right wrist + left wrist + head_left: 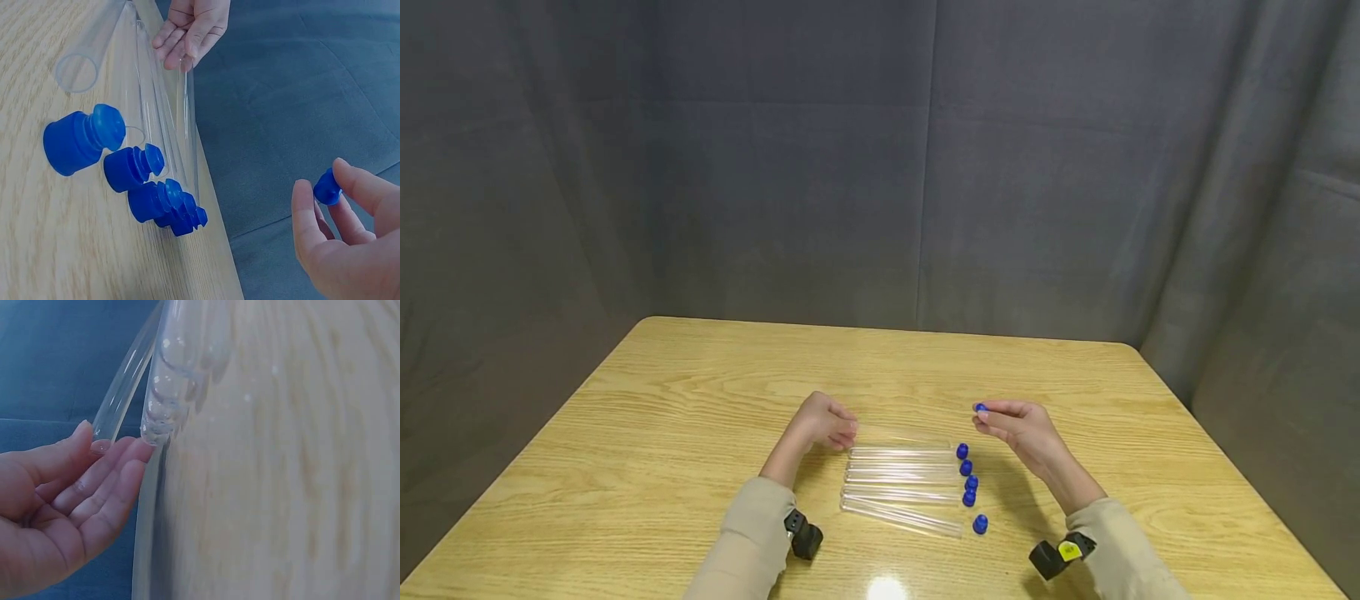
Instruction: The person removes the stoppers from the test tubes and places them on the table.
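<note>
My left hand (pixel 829 421) pinches the rounded end of a clear test tube (pixel 125 384) between thumb and fingers, at the far side of a row of tubes. That tube is raised at an angle in the left wrist view, apart from the others. Several more clear test tubes (pixel 902 471) lie side by side on the table, open ends to the right. To the right of them my right hand (pixel 1026 433) holds up a small blue stopper (pixel 327 189) between thumb and fingertips, above the table.
Several blue stoppers (pixel 966 467) stand on the wooden table (pixel 700 467) in a line by the tubes' open ends. The nearest stopper (pixel 980 524) sits a little apart. Dark grey curtains (pixel 790 208) hang behind the table and at its sides.
</note>
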`<state>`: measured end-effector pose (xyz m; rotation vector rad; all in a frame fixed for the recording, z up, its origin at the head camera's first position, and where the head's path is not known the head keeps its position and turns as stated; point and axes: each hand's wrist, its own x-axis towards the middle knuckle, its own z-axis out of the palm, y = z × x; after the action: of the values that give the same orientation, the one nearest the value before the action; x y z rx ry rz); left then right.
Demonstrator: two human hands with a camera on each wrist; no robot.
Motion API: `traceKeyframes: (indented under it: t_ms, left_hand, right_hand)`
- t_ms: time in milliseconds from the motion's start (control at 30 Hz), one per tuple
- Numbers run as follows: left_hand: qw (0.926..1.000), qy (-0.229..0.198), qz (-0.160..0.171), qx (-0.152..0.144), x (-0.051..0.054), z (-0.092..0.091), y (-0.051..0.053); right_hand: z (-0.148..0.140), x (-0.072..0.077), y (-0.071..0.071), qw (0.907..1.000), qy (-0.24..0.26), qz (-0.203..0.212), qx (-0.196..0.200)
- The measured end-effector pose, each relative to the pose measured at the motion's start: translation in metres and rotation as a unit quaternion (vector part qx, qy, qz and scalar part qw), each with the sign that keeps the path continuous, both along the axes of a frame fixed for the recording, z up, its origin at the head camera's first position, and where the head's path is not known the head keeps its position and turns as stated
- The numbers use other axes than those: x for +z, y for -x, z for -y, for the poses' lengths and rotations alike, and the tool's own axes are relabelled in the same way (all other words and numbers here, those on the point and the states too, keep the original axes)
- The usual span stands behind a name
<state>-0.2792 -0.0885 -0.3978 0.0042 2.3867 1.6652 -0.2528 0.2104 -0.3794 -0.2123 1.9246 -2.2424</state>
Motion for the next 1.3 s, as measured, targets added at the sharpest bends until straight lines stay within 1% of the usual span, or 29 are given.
traceKeyframes:
  t_ms: [167, 300, 467, 700, 800, 1000, 1200, 1300]
  left_hand:
    - [0.9998, 0.02, 0.005, -0.003, 0.0008, 0.0007, 0.0005]
    - [0.9985, 0.054, 0.005, -0.007, 0.0006, 0.0025, 0.0005]
    - [0.9946, 0.102, -0.005, -0.016, -0.0011, 0.0048, 0.0017]
    - [0.9886, 0.148, -0.013, -0.023, -0.0039, 0.0045, 0.0042]
    - [0.9866, 0.16, -0.016, -0.028, -0.0052, 0.0032, 0.0044]
    - [0.9849, 0.17, -0.017, -0.032, -0.0066, 0.0, 0.0036]
    - [0.9808, 0.19, -0.025, -0.036, -0.0041, -0.0019, 0.0009]
    - [0.9796, 0.196, -0.023, -0.034, -0.0027, -0.0023, 0.0002]
  right_hand:
    - [0.0005, 0.0002, 0.0005, 1.0, 0.006, 0.001, 0.002]
    - [0.0013, -0.0011, 0.0011, 1.0, 0.004, -0.001, 0.007]
    - [0.0022, -0.0015, 0.0018, 0.9999, 0.0, -0.005, 0.01]
    - [0.0035, -0.0017, 0.0012, 0.9999, 0.005, 0.002, 0.011]
    - [0.0033, -0.0029, 0.0014, 0.9998, 0.009, 0.002, 0.016]
    - [0.0018, -0.0048, 0.0009, 0.9998, 0.008, 0.001, 0.02]
    - [0.0018, -0.0044, -0.0006, 0.9997, 0.011, 0.001, 0.022]
    - [0.0019, -0.0039, -0.0016, 0.9997, 0.013, 0.003, 0.022]
